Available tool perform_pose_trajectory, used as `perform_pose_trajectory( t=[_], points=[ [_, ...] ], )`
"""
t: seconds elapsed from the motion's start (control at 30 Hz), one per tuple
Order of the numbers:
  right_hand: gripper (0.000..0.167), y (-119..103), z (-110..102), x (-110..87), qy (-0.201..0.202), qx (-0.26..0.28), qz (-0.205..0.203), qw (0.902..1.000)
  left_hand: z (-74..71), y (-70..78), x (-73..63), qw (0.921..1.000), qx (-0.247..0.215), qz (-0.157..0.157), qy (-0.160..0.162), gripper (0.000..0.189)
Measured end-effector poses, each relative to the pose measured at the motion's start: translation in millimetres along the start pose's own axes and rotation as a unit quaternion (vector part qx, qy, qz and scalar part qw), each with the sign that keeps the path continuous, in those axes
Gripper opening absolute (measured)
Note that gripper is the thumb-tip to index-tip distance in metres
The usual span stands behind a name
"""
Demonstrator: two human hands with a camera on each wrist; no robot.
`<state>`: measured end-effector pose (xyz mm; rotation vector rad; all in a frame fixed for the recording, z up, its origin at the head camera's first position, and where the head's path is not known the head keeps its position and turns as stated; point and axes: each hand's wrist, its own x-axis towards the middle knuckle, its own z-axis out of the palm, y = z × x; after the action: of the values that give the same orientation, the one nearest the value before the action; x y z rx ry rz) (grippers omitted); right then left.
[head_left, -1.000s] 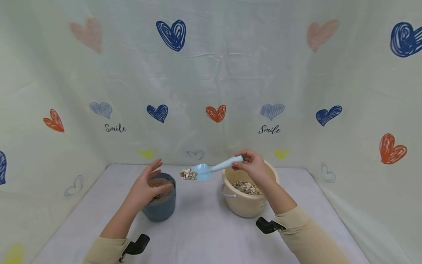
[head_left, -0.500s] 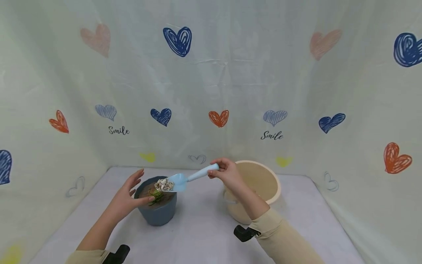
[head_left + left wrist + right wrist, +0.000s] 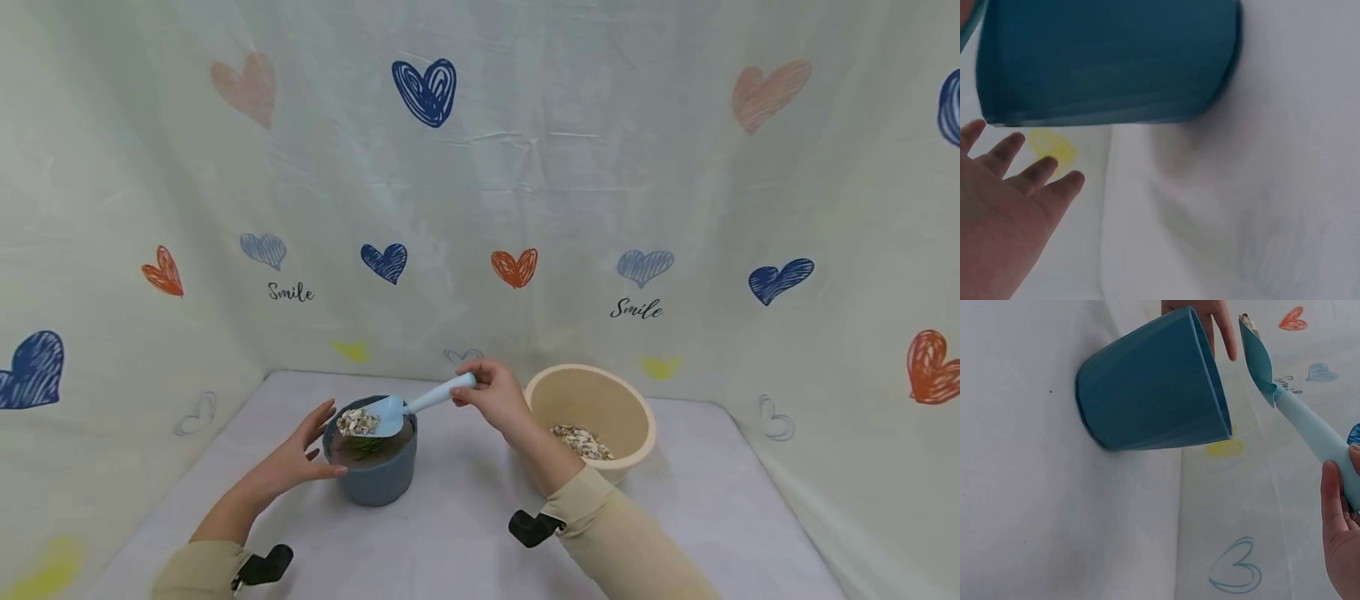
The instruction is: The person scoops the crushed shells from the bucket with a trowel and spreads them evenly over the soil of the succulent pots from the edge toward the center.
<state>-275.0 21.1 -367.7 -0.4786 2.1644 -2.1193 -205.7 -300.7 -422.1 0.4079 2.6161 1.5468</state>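
1 lt-blue scoop (image 3: 387, 416), loaded w/ pebbles (image 3: 358, 422), held over mouth of blue pot (image 3: 381, 483), R hand (image 3: 497, 400) pinching handle (image 3: 438, 394) nr its end. L hand (image 3: 291, 464): thumb & fingers wide apart, at pot's L side; touching or not, can't tell. Green plant (image 3: 365, 447) in pot, under scoop. Beige bucket (image 3: 596, 396) to R of pot on white tbl (image 3: 457, 533), more pebbles inside.

Left grip (image 3: 295, 460) with fingers (image 3: 1038, 172) spread, right grip (image 3: 497, 398) pinching, both forearms (image 3: 553, 463) angled inward
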Motion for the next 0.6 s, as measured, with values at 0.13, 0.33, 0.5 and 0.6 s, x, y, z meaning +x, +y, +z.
perform_pose_trajectory(
  t=[0.13,0.33,0.5,0.6],
  points=[
    [0.024,4.1,5.9,3.1,-0.013,-0.015,-0.008,0.9998,0.3,-10.5,5.5,0.9995,-0.021,-0.005,-0.023,0.112],
    [0.024,7.4,12.4,8.0,-0.018,-0.028,-0.010,0.9994,-6.9,-13.2,14.3,0.9977,-0.032,-0.021,-0.055,0.111],
    [0.024,7.3,18.2,11.0,-0.020,-0.037,-0.004,0.9991,-11.8,-15.7,18.0,0.9950,-0.042,-0.019,-0.089,0.110],
    [0.024,6.0,22.9,12.5,-0.024,-0.048,-0.004,0.9985,-14.6,-20.4,19.3,0.9933,-0.046,-0.011,-0.106,0.111]
  ],
)
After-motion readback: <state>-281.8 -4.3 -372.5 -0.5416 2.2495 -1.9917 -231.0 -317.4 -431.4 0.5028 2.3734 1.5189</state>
